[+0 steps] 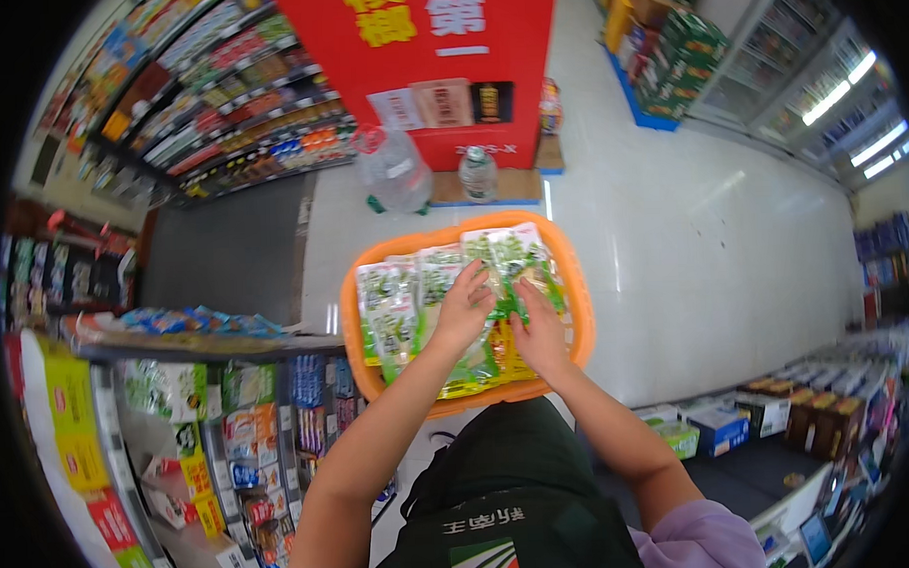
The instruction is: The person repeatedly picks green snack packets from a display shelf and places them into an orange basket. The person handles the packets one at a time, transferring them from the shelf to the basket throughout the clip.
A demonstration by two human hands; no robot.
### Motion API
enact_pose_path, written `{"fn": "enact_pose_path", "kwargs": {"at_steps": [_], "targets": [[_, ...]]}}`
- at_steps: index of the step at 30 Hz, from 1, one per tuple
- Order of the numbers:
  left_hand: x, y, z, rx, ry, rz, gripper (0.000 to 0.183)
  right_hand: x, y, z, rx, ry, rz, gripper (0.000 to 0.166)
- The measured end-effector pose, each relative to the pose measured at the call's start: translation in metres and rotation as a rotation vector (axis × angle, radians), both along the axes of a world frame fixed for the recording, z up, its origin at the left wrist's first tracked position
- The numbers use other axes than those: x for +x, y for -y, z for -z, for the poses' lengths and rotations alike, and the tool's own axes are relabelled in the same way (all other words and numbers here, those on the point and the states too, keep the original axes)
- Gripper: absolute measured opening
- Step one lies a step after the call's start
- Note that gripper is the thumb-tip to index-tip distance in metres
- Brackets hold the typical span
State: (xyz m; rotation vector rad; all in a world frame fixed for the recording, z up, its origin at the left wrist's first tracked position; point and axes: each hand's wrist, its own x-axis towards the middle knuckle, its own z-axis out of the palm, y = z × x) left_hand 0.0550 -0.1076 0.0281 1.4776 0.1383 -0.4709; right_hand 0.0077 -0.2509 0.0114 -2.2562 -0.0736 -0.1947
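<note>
An orange plastic basket (579,295) in front of me holds several green-and-white snack packets (388,309), with yellow packets (511,357) among them on the near right side. Over its middle is my left hand (466,302), fingers bent, at the left edge of the upper right packets (507,252). My right hand (539,327) rests at the lower edge of those same packets, fingers spread a little. Whether either hand grips a packet is hard to tell, as the fingertips overlap the shiny wrapping.
Beyond the basket stand a clear plastic bottle (478,176), a plastic bag with bottles (394,170) and a red display (447,59). A shelf of packaged snacks (250,441) is at the near left. Boxed goods (718,429) line a counter at the right.
</note>
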Motion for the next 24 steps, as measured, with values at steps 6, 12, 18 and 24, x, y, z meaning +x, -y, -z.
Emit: {"fn": "enact_pose_path", "kwargs": {"at_steps": [6, 12, 18, 24], "targets": [[-0.014, -0.092, -0.099, -0.073, 0.216, -0.402, 0.048, 0.023, -0.085, -0.081, 0.409, 0.006, -0.276, 0.044], [-0.084, -0.206, -0.172, -0.031, 0.436, -0.796, 0.04, 0.016, -0.205, -0.148, 0.697, -0.099, -0.722, 0.04], [-0.157, -0.305, -0.196, 0.057, 0.56, -1.196, 0.039, -0.012, -0.32, -0.203, 0.843, -0.145, -0.976, 0.036], [-0.177, -0.356, -0.206, 0.179, 0.399, -1.295, 0.061, -0.001, -0.415, -0.213, 0.71, -0.067, -1.042, 0.046]]}}
